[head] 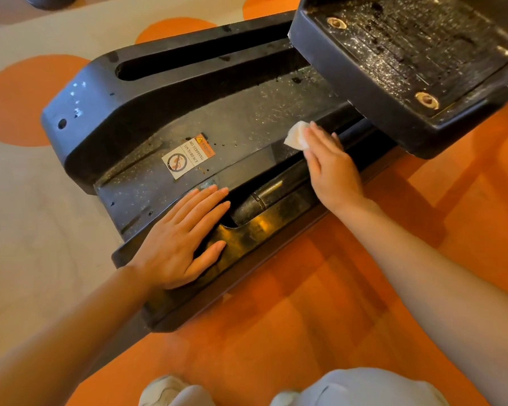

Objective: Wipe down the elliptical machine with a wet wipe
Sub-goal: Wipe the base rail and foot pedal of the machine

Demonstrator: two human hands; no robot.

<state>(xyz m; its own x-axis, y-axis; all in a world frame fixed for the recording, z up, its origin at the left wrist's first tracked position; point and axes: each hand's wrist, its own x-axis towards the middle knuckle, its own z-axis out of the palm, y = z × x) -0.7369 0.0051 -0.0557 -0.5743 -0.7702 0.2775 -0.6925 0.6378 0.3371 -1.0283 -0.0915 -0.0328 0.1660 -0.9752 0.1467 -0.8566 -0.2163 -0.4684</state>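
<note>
The black rear base of the elliptical machine (147, 118) lies across the floor, dusty and speckled. A warning sticker (188, 156) sits on its flat middle panel. My right hand (332, 168) presses a folded white wet wipe (296, 136) onto that panel with straight fingers, just beside the rail slot. My left hand (182, 241) rests flat on the near edge of the base, fingers spread. A black foot pedal (408, 63) hangs over the base at the upper right.
A metal rail tube (264, 197) runs in the slot between my hands. The floor is orange carpet (305, 317) near me and beige with orange circles (27, 101) beyond. My knees in light trousers (364, 388) show at the bottom edge.
</note>
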